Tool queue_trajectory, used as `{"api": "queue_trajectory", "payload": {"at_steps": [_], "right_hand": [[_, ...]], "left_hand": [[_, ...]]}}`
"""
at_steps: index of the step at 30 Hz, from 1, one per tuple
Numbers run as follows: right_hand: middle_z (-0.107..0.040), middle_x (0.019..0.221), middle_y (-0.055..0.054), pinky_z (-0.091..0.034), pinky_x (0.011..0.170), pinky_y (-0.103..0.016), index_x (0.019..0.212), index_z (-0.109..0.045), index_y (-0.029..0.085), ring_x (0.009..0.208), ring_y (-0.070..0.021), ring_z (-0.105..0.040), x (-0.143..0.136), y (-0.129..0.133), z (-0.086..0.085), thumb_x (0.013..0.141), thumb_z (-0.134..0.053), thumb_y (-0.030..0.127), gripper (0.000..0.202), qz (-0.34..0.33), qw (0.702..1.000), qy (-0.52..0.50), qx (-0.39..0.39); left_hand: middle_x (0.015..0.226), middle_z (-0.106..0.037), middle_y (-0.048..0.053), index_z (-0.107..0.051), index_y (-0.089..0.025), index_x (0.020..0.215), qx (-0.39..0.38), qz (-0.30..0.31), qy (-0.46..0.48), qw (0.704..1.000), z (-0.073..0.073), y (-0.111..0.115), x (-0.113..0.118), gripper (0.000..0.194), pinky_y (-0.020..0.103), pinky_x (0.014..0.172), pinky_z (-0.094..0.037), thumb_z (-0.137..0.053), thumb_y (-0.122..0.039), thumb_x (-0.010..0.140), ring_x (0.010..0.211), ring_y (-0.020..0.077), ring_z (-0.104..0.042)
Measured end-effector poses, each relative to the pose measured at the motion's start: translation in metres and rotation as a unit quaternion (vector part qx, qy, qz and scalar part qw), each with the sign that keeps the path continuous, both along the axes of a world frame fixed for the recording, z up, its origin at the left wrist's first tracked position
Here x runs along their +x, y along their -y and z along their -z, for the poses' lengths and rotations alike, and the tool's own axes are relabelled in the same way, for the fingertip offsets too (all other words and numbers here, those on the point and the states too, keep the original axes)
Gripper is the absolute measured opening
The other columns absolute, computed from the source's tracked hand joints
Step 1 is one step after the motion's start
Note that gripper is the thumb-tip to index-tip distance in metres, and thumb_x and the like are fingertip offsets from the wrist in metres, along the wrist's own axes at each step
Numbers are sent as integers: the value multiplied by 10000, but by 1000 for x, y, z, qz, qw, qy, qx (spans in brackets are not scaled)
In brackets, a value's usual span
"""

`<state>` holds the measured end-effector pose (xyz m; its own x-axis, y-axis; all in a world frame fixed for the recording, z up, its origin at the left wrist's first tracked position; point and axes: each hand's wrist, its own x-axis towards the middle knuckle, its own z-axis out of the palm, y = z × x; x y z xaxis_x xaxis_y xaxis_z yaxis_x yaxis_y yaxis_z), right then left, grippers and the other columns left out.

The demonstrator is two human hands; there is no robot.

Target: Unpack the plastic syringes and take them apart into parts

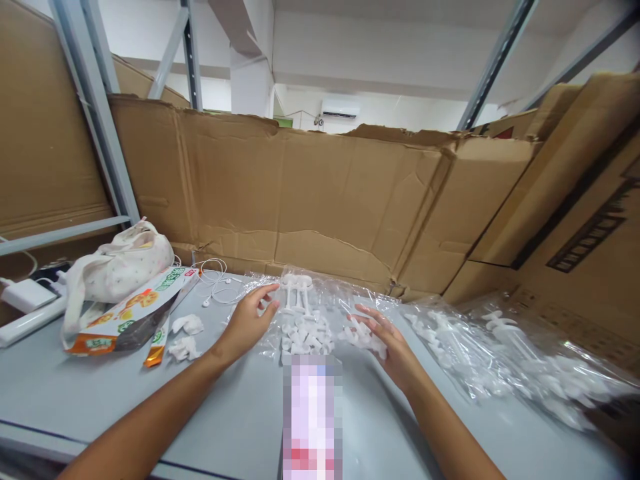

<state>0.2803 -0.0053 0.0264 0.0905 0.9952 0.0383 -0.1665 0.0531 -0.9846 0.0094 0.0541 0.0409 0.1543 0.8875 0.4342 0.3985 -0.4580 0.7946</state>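
Note:
My left hand (pixel 250 321) is beside a clear plastic bag (pixel 265 343), with its thumb and fingers apart and nothing visible between them. Just right of it, long white plastic pieces with rounded ends (pixel 299 293) lie side by side. Nearer to me is a pile of small white plastic parts (pixel 306 335). My right hand (pixel 387 340) has its fingers stretched over a smaller group of white parts (pixel 361 333); whether it touches them I cannot tell. A pixelated object (pixel 313 417) hides the middle of the table's front.
Bags of white plastic pieces (pixel 470 353) lie on the grey table (pixel 240 413) at the right. At the left are a cloth bag (pixel 125 263), a snack box (pixel 133 313), crumpled tissues (pixel 185 340) and white earphones (pixel 215 283). A cardboard wall (pixel 310 193) closes off the back.

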Motion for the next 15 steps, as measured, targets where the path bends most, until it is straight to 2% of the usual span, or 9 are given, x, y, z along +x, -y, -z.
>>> {"api": "queue_trajectory", "payload": {"at_steps": [3, 5, 7, 9, 11, 13, 15], "right_hand": [[-659, 1128, -53, -454, 820, -362, 1115, -603, 291, 950, -251, -618, -1, 1, 0, 745, -614, 516, 433, 0, 1000, 6, 4], [-654, 1138, -52, -452, 829, -363, 1131, -595, 297, 956, -249, -617, -2, 1, 1, 763, -586, 533, 438, -13, 1000, 4, 10], [-659, 1126, -48, -450, 832, -362, 1135, -596, 303, 954, -246, -616, -2, 1, 2, 768, -577, 541, 437, -24, 1000, 1, 13], [-664, 1114, -44, -450, 824, -357, 1135, -597, 308, 938, -240, -614, -3, 1, 3, 771, -576, 541, 433, -27, 1000, 2, 13], [-665, 1109, -41, -451, 809, -350, 1135, -594, 307, 912, -231, -612, -3, 1, 4, 778, -574, 532, 422, -21, 1000, -2, 15], [-665, 1100, -38, -451, 794, -340, 1132, -591, 303, 895, -221, -610, -3, 0, 5, 792, -569, 514, 401, -11, 1000, -10, 17], [-666, 1086, -34, -451, 785, -327, 1126, -592, 301, 899, -214, -607, -3, -1, 6, 803, -566, 494, 377, -7, 1000, -19, 18]], "left_hand": [[1305, -516, 80, -509, -194, 1240, -12, 42, 62, 997, 6, 0, 3, 447, 355, 977, -391, -520, -340, 818, 1116, 207, -521], [1348, -472, 98, -449, -176, 1295, -36, 70, 89, 993, 10, -3, 4, 506, 353, 986, -388, -513, -342, 821, 1180, 214, -483], [1334, -478, 102, -448, -179, 1294, -25, 48, 74, 996, 11, -4, 3, 505, 355, 962, -403, -519, -331, 817, 1159, 219, -491], [1275, -513, 88, -505, -202, 1237, 39, -7, 44, 998, 7, -3, 0, 430, 349, 928, -417, -519, -311, 821, 1078, 210, -522], [1198, -546, 79, -552, -212, 1169, 102, -26, 45, 993, 0, 4, -3, 343, 332, 895, -432, -499, -298, 842, 994, 190, -543], [1131, -575, 74, -572, -209, 1133, 102, 40, 49, 993, -6, 12, -2, 296, 316, 882, -442, -467, -298, 870, 959, 177, -556], [1120, -591, 68, -579, -213, 1129, 51, 146, 25, 988, -6, 19, 1, 289, 310, 902, -437, -452, -305, 887, 991, 178, -557]]}}
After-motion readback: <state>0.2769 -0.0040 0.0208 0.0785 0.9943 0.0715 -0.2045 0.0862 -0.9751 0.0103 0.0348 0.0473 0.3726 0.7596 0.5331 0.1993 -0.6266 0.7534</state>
